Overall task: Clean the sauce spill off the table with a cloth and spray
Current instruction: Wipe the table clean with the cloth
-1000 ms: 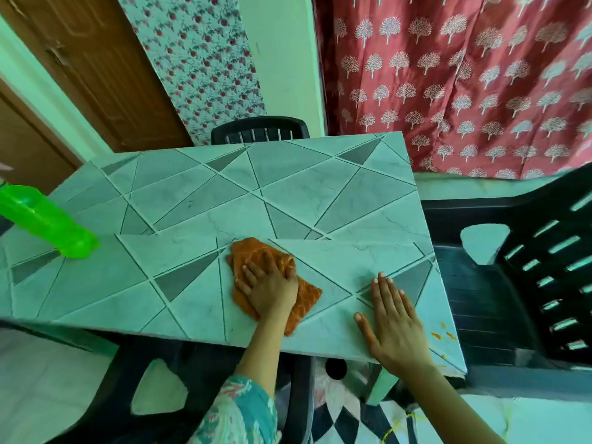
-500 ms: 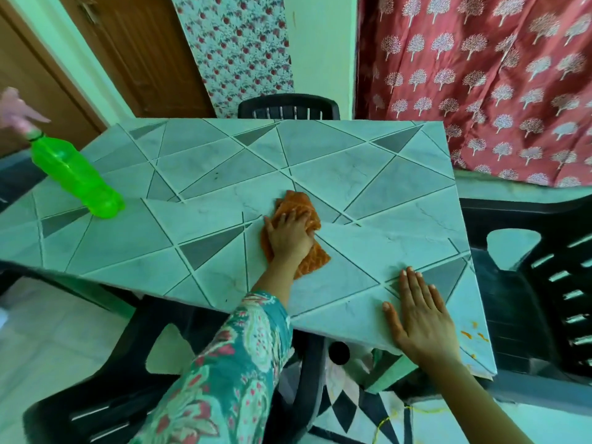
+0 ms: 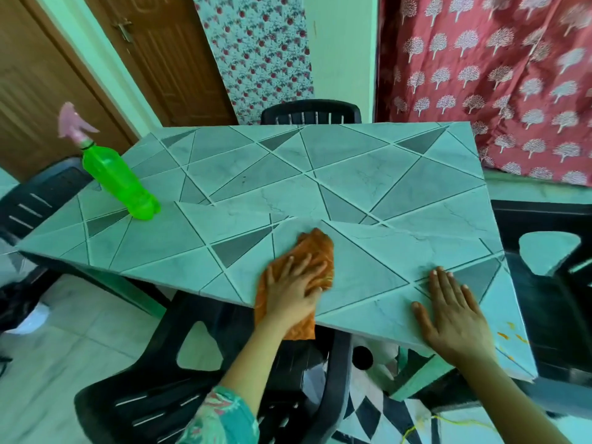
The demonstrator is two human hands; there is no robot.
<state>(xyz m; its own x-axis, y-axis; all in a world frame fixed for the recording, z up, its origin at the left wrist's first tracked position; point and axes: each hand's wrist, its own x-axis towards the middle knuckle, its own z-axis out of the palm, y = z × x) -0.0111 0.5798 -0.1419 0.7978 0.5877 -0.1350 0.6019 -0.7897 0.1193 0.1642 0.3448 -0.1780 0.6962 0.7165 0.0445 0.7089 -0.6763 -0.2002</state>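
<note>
So the left grip (image 3: 293, 291), a bare hand, was flat on the orange cloth (image 3: 315, 248) with its fingers spread and pretty much straight, pressing down rather than curled round it. The right grip (image 3: 456, 315) was flat too, fingers straight and close together, palm resting on the bare bench (image 3: 352, 174) near the front edge, holding nothing. The two were apart, with the cloth hand to the left of the other one. The cloth was crumpled and sat right at the near edge of the bench, with its lower part hanging over the edge under the wrist. The sauce spill (image 3: 509, 335) showed as a few small orange specks on the near right corner, just right of the right grip and well clear of the cloth. The spray bottle (image 3: 118, 184) was bright green with a pink trigger head, and it stood on the left part of the bench, well away from both hands. The benchtop had a grey and pale green triangle pattern. There were black plastic chairs (image 3: 310, 113) round it and a red curtain (image 3: 480, 75) with white trees on the far right.
</note>
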